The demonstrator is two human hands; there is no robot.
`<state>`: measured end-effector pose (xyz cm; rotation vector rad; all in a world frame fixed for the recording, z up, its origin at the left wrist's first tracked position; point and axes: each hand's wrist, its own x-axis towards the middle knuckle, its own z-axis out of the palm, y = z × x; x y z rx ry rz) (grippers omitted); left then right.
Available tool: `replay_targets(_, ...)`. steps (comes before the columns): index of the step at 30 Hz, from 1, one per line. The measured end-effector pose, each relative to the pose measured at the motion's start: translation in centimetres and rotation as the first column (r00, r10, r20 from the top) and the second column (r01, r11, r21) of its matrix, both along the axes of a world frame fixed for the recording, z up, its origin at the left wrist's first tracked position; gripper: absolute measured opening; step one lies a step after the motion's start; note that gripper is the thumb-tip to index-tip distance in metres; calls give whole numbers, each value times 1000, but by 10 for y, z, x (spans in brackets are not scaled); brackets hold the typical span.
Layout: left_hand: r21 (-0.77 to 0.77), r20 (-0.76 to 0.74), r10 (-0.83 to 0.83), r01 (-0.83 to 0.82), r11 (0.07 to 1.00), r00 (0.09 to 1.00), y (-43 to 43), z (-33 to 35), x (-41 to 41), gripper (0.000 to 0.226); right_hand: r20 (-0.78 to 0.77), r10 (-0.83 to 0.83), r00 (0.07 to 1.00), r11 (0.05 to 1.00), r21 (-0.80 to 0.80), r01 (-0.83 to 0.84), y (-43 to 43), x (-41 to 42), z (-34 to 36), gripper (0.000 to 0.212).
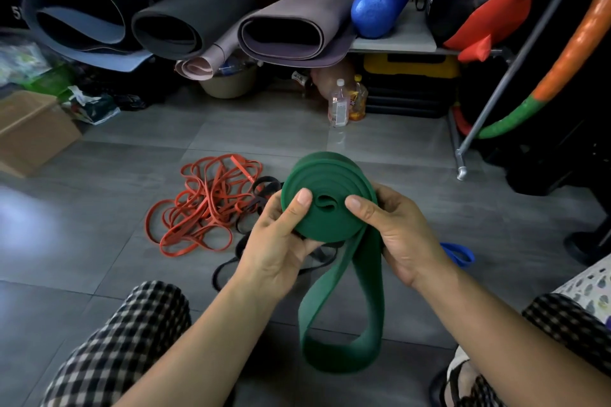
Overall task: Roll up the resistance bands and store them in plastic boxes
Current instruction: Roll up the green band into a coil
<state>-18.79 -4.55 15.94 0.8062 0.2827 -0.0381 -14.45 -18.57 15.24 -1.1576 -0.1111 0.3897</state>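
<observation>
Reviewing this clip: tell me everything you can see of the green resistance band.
The green resistance band is a wide, flat, matte strip that looks like rubber. Most of it is wound into a tight spiral roll, held up with its flat face toward the camera. The left hand and right hand grip the roll from either side, thumbs pressed on its face. The unrolled remainder hangs below the hands as a loose loop.

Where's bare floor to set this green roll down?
Bare grey tiled floor lies left of the tangled orange rubber bands, toward the brown cardboard box, and beyond them before the clear plastic bottle. Crowded under the green band roll: black bands; blue band rightward.
</observation>
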Motion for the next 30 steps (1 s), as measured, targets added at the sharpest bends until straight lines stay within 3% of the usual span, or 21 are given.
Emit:
replay_targets(2,23,-31,-65,66,998,997,5,1,1,53,-11,15,1000,1000,-4,-15,-4,2,1,48)
replay_targets(4,204,-84,-155,170,964,984,14,4,5,54,18,16,1000,998,-56,-15,-8,5,2,41)
replay_targets(7,617,-80,-243,240,750,967,30,9,10,59,155,74,985,958,-286,-27,-16,8,5,37)
replay_targets(10,766,-48,-409,296,571,911,35,12,10,63,267,297,917,764,-642,-61,-16,4,8,50)
replay_targets(11,807,-53,-448,303,507,892,33,11,10,58,268,343,900,719,-691,-68,-15,2,8,52)
replay_targets(13,847,-28,-419,244,473,908,29,9,9,48,252,351,902,726,-681,-92,-16,2,10,57)
replay_targets(17,771,81,-294,127,624,952,21,8,7,45,213,278,937,874,-460,-155,-22,5,17,51)
replay_targets(23,414,158,-100,26,910,982,20,19,6,40,192,152,969,963,-249,-102,-21,5,12,38)
replay_targets(27,273,121,-12,-21,962,993,12,17,4,40,136,33,990,998,-51,-26,-9,1,-1,54)
replay_targets(30,183,56,27,-36,982,998,5,10,3,42,84,-12,996,1000,0,12,-3,-1,-6,73)
